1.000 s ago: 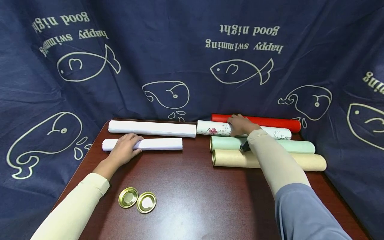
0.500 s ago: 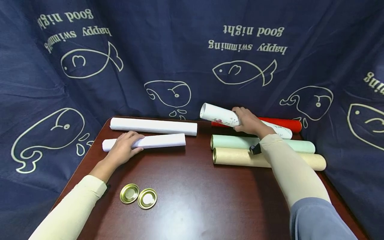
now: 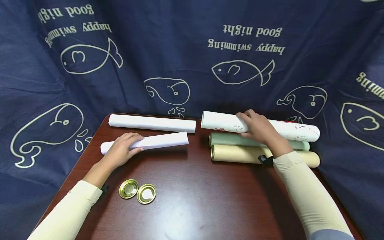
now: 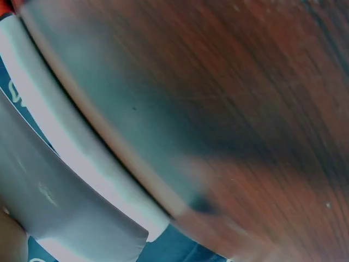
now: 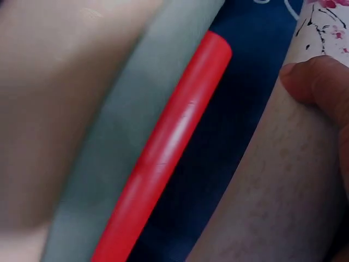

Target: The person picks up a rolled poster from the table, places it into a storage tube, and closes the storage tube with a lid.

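My left hand (image 3: 124,146) grips a rolled sheet of white paper (image 3: 163,140) near its left part, and the roll's right end tilts up off the table. In the left wrist view this paper roll (image 4: 71,202) looks grey and lies across the lower left corner. My right hand (image 3: 259,128) holds a white cardboard tube printed with plum blossoms (image 3: 222,121), raised over a mint green tube (image 3: 226,139). The thumb shows against the printed tube (image 5: 262,180) in the right wrist view. Its left end is uncapped.
A longer white paper roll (image 3: 153,123) lies along the table's back edge. The beige tube (image 3: 234,154) lies in front of the green one. A red tube (image 5: 163,153) is behind, mostly hidden in the head view. Two gold lids (image 3: 128,189) sit at the front left.
My right hand has lifted the blossom tube off the table and moved it right and nearer. The left hand has tipped the paper roll's right end upward.
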`<action>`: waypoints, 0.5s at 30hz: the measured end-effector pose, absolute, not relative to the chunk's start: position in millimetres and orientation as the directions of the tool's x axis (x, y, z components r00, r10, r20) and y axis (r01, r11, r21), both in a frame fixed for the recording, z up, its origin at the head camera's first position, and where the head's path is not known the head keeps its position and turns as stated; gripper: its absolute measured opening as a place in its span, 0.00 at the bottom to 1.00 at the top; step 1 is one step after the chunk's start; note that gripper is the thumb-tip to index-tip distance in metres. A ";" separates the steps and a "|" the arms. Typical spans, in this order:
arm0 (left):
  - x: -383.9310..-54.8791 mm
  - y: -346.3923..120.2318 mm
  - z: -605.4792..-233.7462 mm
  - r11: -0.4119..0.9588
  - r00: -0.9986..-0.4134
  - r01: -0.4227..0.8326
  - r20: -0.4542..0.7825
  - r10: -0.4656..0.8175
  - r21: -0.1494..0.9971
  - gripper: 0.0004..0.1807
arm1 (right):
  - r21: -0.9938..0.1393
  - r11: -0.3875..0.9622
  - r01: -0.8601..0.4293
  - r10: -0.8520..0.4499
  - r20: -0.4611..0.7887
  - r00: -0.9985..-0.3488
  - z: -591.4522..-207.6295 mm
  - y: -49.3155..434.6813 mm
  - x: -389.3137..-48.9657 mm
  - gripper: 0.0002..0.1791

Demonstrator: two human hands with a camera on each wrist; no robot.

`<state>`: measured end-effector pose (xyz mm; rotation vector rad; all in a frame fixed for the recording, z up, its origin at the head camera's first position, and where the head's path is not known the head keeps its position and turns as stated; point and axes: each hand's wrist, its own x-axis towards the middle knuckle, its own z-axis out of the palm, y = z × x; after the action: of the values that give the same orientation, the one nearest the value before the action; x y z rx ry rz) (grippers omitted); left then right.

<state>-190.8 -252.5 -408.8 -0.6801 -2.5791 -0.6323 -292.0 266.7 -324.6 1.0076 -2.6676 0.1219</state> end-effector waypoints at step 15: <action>-148.4 -237.6 -393.1 0.727 -0.726 0.610 0.589 0.355 0.315 0.26 | 0.010 0.732 -0.681 -0.615 0.439 -0.655 -339.8 289.5 -204.0 0.42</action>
<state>-148.4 -237.6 -393.1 -0.7336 -2.4307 -0.6865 -204.0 289.5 -339.8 0.9940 -2.5181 0.2166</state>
